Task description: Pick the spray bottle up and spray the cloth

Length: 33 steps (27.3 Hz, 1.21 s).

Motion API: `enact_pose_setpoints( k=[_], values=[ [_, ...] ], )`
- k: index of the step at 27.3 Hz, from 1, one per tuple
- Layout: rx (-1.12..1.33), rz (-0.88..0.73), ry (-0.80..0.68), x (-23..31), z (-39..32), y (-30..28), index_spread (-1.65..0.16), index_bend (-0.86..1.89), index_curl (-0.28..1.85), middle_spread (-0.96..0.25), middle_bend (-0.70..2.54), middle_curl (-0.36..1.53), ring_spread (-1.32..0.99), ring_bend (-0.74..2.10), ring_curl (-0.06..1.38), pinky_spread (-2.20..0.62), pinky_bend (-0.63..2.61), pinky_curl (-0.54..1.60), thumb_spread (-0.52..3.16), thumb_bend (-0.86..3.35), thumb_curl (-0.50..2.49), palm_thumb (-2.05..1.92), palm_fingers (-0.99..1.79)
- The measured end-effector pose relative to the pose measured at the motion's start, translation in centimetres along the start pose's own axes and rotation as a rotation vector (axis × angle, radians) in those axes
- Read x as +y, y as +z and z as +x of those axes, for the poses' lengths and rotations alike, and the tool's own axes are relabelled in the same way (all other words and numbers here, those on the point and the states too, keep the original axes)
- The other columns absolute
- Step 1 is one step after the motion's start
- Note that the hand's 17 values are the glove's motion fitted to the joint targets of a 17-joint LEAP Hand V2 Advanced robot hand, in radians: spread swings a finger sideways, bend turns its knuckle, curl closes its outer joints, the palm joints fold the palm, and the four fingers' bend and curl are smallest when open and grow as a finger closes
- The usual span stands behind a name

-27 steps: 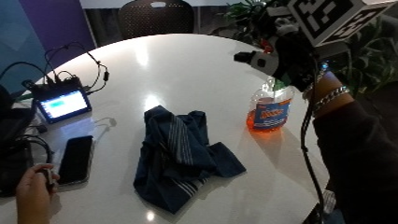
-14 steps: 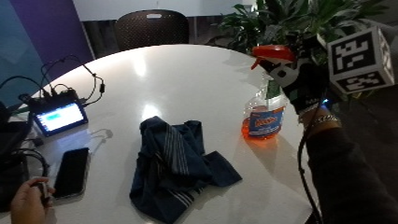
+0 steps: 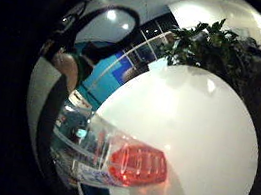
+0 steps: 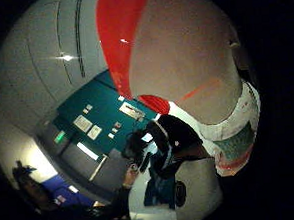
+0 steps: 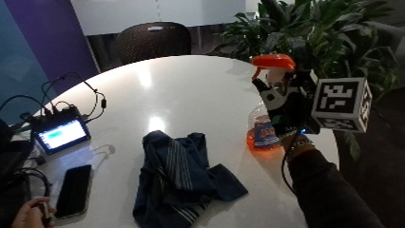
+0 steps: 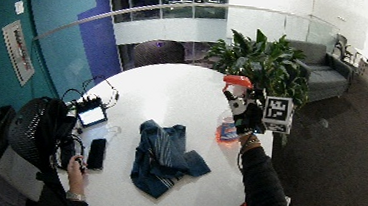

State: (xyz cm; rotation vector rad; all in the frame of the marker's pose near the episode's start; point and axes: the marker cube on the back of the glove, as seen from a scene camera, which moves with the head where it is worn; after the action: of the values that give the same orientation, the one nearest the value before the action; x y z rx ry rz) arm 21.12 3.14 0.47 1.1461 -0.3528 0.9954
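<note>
I am looking at a meeting room with a teal wall, a dark chair and a big plant (image 5: 303, 38) behind a round white counter (image 5: 190, 80). The cloth (image 5: 180, 178), dark blue with pale stripes, lies crumpled near the counter's near edge, about midway along it. By the left edge sit a small lit screen (image 5: 60, 134) with its wires and a phone (image 5: 72, 190).

My grip (image 5: 288, 111), the gloved right hand, is at the right edge, wrapped round the neck of the bottle (image 5: 265, 135), just under its orange spray head. The bottle has orange liquid low in it. I judge it is just lifted or about to lift; I cannot tell whether its base has left the counter. The thumb side palm view is filled by the head and neck, which fits a closed hold.

So the pick-up is in hand and spraying is not yet done. The cloth is well apart from the bottle, toward the counter's middle. Next I would need to raise the bottle, carry it over, turn the nozzle toward the cloth, and get a finger on the trigger.
</note>
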Motion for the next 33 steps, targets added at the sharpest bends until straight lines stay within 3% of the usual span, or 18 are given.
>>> enact_pose_setpoints(
  k=[9,16,24,33],
  values=[
    [0.141,0.193,-0.128,-0.2,-0.2,-0.6,-0.31,0.09,0.16,-0.22,0.49,0.45,-0.20,0.70,0.41,-0.19,0.48,0.39,1.11,0.00,0.31,0.69,1.32],
    [0.170,0.203,-0.227,-1.1,-1.6,-0.4,-0.29,0.14,0.21,-0.23,0.52,0.48,-0.22,0.74,0.44,-0.28,0.59,0.42,1.23,-0.01,0.32,0.67,1.35],
    [0.381,0.121,-0.644,-2.2,-8.2,-2.1,-0.28,0.17,0.26,-0.22,0.55,0.50,-0.22,0.77,0.46,-0.30,0.61,0.43,1.29,-0.01,0.32,0.66,1.35],
    [0.789,-0.019,-1.078,-3.1,-12.1,-4.3,-0.28,0.17,0.31,-0.23,0.57,0.52,-0.21,0.78,0.47,-0.32,0.61,0.43,1.33,-0.01,0.33,0.65,1.34]
  ],
)
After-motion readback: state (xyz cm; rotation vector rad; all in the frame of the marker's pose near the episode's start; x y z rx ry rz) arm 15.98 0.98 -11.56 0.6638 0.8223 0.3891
